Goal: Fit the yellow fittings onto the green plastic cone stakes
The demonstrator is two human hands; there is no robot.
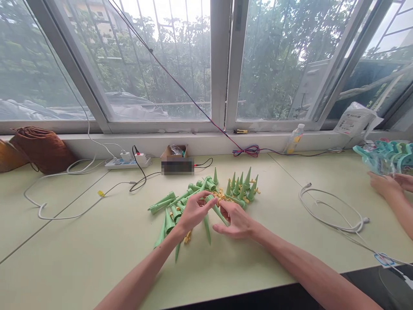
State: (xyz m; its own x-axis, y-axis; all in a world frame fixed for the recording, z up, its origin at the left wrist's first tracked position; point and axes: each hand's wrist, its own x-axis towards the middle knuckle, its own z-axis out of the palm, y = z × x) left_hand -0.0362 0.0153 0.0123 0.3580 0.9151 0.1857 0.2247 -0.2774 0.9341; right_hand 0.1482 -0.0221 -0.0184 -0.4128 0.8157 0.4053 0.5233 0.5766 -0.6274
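Observation:
My left hand (pixel 192 212) is closed around the wide end of a green plant watering spike (pixel 221 214), whose tip slants down to the right. At that wide end, my right hand (pixel 237 220) pinches a small yellow valve (pixel 219 201), partly hidden by the fingers. Its thumb stays apart, below the spike. Loose green spikes (pixel 161 203) lie in a heap to the left, some with yellow parts in them. Beyond my fingers is a pile of yellow valves (pixel 221 193). Several spikes with yellow valves fitted (pixel 247 178) stand upright on the right.
Behind the heap are a small cardboard box (pixel 167 151) and a power strip (pixel 142 161). A white cable (pixel 325 193) lies coiled on the right of the table (pixel 106 262). At the far right, another person's hands (pixel 383 185) hold teal plastic items (pixel 376 158). A bottle (pixel 294 140) stands near the window.

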